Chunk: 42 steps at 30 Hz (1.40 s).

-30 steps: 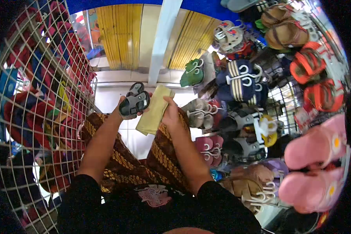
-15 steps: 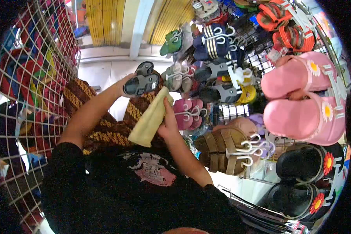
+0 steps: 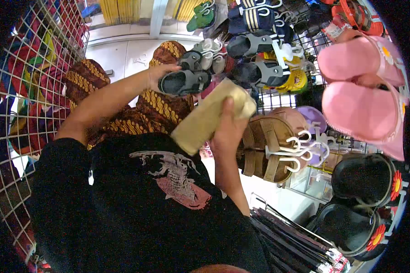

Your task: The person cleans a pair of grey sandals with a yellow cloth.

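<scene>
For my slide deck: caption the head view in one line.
Left hand holds dark sandals, right hand grips a yellow cloth, beside a wire rack hung with footwear.

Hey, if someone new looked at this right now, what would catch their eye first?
The big pink slippers hanging at the right edge stand out most. In the middle, the left hand holds small dark sandals up by the rack, and the right hand grips a yellow cloth just below them.

A sandal [image 3: 184,82] above cloth [image 3: 212,117], rack [image 3: 271,99] behind
</scene>
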Motion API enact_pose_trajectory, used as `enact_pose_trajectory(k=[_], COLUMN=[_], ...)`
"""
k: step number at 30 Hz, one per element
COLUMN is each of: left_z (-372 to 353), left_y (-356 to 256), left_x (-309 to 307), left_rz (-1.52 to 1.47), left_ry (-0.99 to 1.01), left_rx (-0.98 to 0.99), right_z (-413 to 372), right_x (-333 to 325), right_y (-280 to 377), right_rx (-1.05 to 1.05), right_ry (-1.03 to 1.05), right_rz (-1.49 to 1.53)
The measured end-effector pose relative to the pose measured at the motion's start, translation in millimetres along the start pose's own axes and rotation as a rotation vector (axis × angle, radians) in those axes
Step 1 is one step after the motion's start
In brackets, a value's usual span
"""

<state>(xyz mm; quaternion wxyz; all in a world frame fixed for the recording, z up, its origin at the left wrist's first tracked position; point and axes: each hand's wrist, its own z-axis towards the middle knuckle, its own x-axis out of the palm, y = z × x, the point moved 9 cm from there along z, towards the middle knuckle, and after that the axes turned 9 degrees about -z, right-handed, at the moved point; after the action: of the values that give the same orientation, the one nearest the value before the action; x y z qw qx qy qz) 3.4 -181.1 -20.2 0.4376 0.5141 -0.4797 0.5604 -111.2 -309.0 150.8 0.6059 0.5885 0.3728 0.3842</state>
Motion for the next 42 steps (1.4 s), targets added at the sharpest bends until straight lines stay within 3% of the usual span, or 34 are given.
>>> enact_pose_trajectory(k=[2,3,6,7,10,11,14,18,23,26,28,30,32,33,35,38,41,42], left_z=[0,-2,-6,-12,-28,-22,-24,-15,2,3,-1,-8,-11,-11,-15,-12,-17,-16], left_y=[15,20,51,61,72,72,71,81,102,93,84,79,76,77,79,71,70,72], left_x=[13,7,37,31,-11,-5,-2,-7,1,-7,-24,-18,4,22,5,9,-2,-6], left_rz=[-0.141,-0.209,-0.269,-0.247,-0.101,-0.133,-0.029,0.119,0.068,0.048,0.159,0.189,0.238,0.222,0.223,0.227,0.244,0.247], left_ry=[0.049,0.056,0.007,-0.104,-0.269,-0.082,-0.078,-0.149,-0.094,-0.031,-0.102,-0.155,-0.143,-0.05,-0.075,-0.025,-0.006,-0.103], left_rx=[-0.004,-0.005,0.172,0.217,0.234,0.116,0.041,-0.103,-0.276,-0.188,-0.068,-0.011,0.037,0.067,0.069,0.06,0.047,0.027], right_z=[-24,-28,-30,-31,-47,-56,-82,-100,-105,-90,-80,-77,-69,-63,-54,-48,-32,-31], right_x=[11,17,37,31,21,3,-24,-43,-64,-75,-66,-60,-60,-57,-55,-44,-57,-57], right_y=[62,71,52,31,-4,-42,-70,-61,-69,-77,-61,-66,-83,-82,-72,-64,-73,-71], right_rx=[-0.421,-0.408,-0.334,-0.162,-0.066,0.011,0.131,0.05,0.022,0.043,-0.087,-0.174,-0.086,-0.095,-0.199,-0.094,-0.087,-0.076], right_ry=[0.185,0.243,0.555,0.54,0.639,0.687,0.672,0.74,0.686,0.484,0.439,0.361,0.288,0.259,0.193,0.292,0.102,0.098], right_rz=[-0.365,-0.601,-0.756,-0.782,-0.889,-0.922,-0.626,-0.493,-0.565,-0.492,-0.525,-0.571,-0.521,-0.499,-0.614,-0.528,-0.53,-0.586])
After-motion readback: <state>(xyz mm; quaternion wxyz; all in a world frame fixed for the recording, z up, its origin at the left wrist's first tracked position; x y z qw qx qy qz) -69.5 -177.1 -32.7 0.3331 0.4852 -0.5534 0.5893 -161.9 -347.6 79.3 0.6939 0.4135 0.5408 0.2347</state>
